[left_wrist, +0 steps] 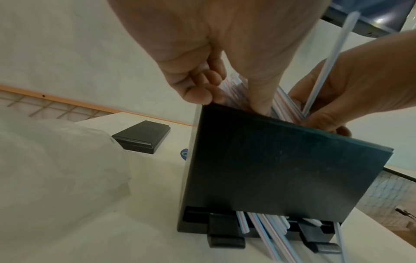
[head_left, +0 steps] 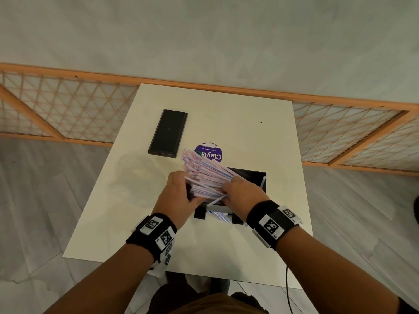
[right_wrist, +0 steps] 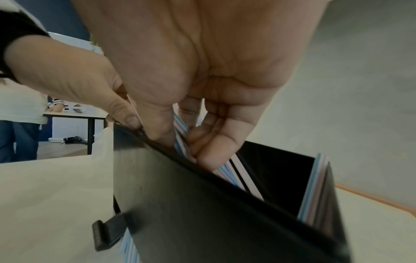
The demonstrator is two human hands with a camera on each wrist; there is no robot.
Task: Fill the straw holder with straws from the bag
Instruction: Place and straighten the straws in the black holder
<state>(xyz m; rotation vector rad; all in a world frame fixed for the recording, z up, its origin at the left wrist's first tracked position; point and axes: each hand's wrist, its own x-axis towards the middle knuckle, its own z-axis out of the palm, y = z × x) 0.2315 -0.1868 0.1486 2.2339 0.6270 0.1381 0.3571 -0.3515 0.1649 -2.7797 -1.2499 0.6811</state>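
Note:
A thick bundle of pink-and-blue striped straws (head_left: 204,175) slants over the open top of the black straw holder (head_left: 249,175) at the table's middle. My left hand (head_left: 190,189) grips the bundle's near left end, thumb and curled fingers either side of the straws (left_wrist: 234,89). My right hand (head_left: 229,189) pinches the straws (right_wrist: 180,128) at the holder's rim (right_wrist: 202,213), their lower ends inside it. More straws (right_wrist: 315,186) stand against its far wall. Several straws (left_wrist: 265,231) poke out of the bottom slot. One loose straw (left_wrist: 326,62) crosses my right hand (left_wrist: 349,97).
The holder's black lid (head_left: 169,132) lies flat at the back left of the white table (head_left: 249,257). A purple round sticker (head_left: 210,152) sits behind the bundle. A crumpled clear plastic bag (left_wrist: 56,160) lies to the left. A wooden lattice screen (head_left: 68,114) runs behind the table.

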